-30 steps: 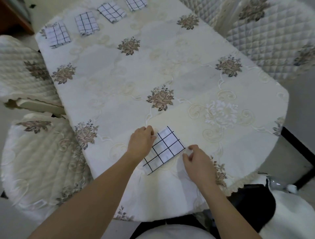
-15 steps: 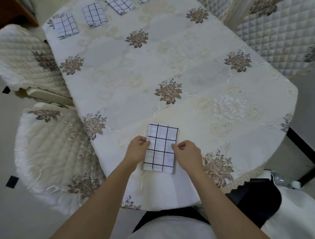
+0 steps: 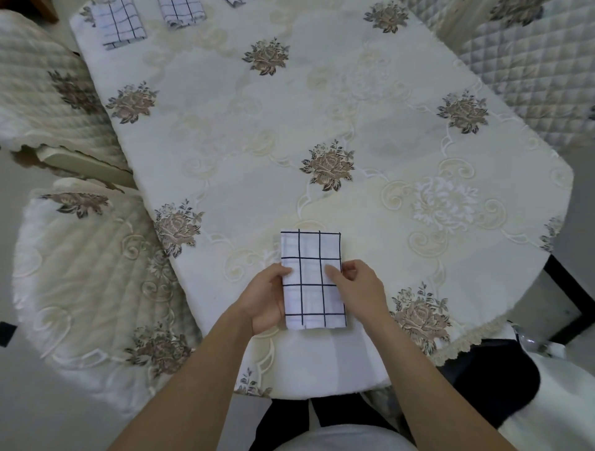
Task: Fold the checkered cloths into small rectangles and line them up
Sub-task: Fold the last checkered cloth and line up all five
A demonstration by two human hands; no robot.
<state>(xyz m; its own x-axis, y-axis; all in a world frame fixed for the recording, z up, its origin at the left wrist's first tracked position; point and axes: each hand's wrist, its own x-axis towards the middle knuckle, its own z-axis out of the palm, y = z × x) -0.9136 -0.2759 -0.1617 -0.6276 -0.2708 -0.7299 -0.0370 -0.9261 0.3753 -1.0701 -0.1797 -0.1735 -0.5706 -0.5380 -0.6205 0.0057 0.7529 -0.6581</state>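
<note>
A white cloth with dark check lines [image 3: 310, 277] lies folded into a narrow upright rectangle near the table's front edge. My left hand [image 3: 265, 297] grips its left edge, thumb on top and fingers under. My right hand [image 3: 359, 291] holds its right edge, with fingertips pressed on the top face. Two folded checkered cloths [image 3: 119, 22] [image 3: 182, 13] lie in a row at the table's far left corner, and a sliver of a third [image 3: 236, 2] shows at the top edge.
The table [image 3: 370, 112] wears a cream tablecloth with embroidered flowers. Quilted chairs stand at the left [image 3: 80, 273] [image 3: 42, 90] and at the far right [image 3: 531, 64]. Dark floor shows at the lower right.
The cloth went from lying diagonal to square with the table edge. Both hands closed in on its two long sides and slid slightly toward me. The camera tilted down and nearer.
</note>
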